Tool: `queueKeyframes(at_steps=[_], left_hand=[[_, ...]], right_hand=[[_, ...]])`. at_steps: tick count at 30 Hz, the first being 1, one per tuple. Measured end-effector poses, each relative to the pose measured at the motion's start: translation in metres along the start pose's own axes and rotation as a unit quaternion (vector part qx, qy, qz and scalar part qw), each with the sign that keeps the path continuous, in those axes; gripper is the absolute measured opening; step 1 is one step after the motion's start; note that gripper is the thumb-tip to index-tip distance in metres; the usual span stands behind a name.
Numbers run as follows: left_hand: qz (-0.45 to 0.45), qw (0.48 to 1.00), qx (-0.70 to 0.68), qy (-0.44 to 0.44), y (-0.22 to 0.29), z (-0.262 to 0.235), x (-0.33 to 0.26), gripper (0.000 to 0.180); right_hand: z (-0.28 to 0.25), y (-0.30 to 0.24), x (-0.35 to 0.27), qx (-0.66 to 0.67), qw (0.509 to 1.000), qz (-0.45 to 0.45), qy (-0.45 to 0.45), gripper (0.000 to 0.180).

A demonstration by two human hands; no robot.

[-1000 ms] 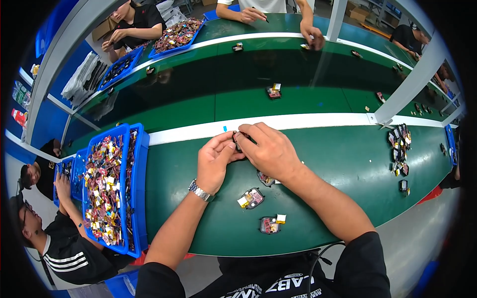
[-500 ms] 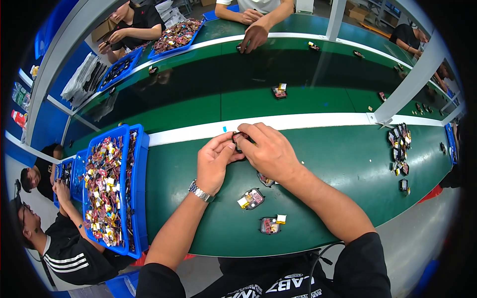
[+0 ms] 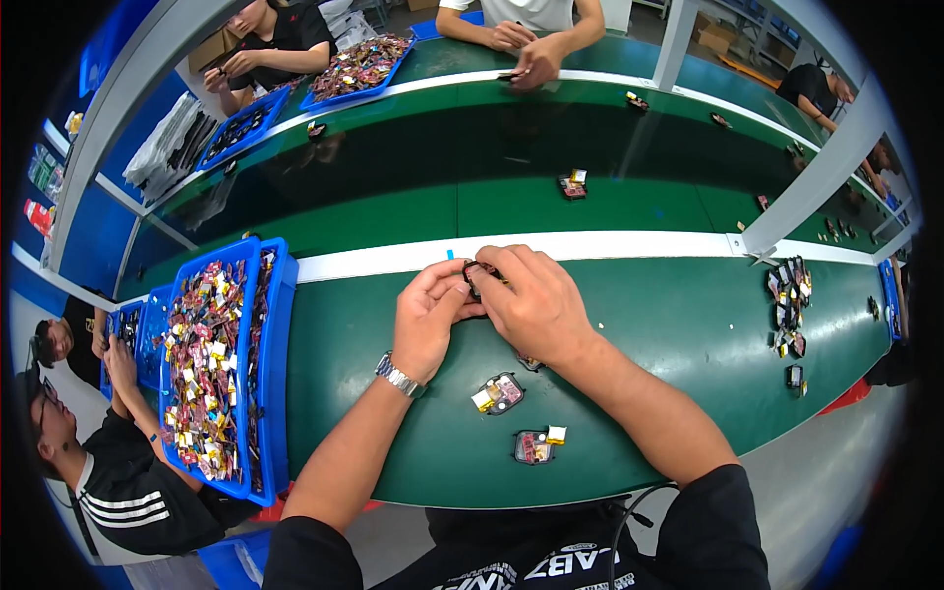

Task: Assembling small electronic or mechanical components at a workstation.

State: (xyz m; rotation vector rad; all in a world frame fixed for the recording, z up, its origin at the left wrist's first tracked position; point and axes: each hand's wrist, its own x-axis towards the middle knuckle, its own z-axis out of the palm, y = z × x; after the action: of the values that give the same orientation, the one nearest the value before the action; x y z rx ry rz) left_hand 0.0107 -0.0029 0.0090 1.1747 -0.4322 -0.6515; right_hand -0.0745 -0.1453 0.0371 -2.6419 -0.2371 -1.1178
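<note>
— What lay nearest the person?

— Two small dark parts on the green table [image 3: 688,324]: one with a yellow tab [image 3: 536,445] by the near edge, another [image 3: 498,393] just beyond it.

— And the hands?

— Farther in, the left hand [image 3: 430,320] and right hand [image 3: 531,300] met, fingers curled tight and pinched together on a small black piece [image 3: 475,276] held just above the table, near the white stripe [image 3: 629,245].

— Beyond that?

— A blue tray [image 3: 273,374] of mixed parts sat to the left; across the table, another person's hands [image 3: 521,49] worked.
</note>
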Motion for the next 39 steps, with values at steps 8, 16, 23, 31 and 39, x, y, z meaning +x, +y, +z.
queueKeyframes(at_steps=[8, 16, 23, 31, 39], left_hand=[[-0.014, 1.0, -0.013, -0.002, 0.001, -0.002, 0.001, 0.026], [-0.013, 0.999, 0.03, -0.002, 0.003, 0.001, 0.0, 0.021], [-0.001, 0.997, 0.072, 0.004, 0.0, 0.002, 0.0, 0.019], [-0.002, 0.996, 0.087, -0.001, 0.001, 0.002, -0.002, 0.02], [0.009, 0.995, 0.099, 0.006, 0.001, 0.006, -0.001, 0.023]], right_hand=[[0.007, 0.001, -0.006, 0.226, 0.96, 0.163, 0.031, 0.02], [0.01, -0.002, -0.004, 0.363, 0.878, 0.312, 0.024, 0.024], [0.008, -0.012, -0.004, 0.381, 0.844, 0.376, 0.008, 0.025], [0.01, -0.019, -0.005, 0.361, 0.854, 0.37, 0.053, 0.022], [0.011, -0.019, -0.006, 0.37, 0.853, 0.361, 0.07, 0.022]])
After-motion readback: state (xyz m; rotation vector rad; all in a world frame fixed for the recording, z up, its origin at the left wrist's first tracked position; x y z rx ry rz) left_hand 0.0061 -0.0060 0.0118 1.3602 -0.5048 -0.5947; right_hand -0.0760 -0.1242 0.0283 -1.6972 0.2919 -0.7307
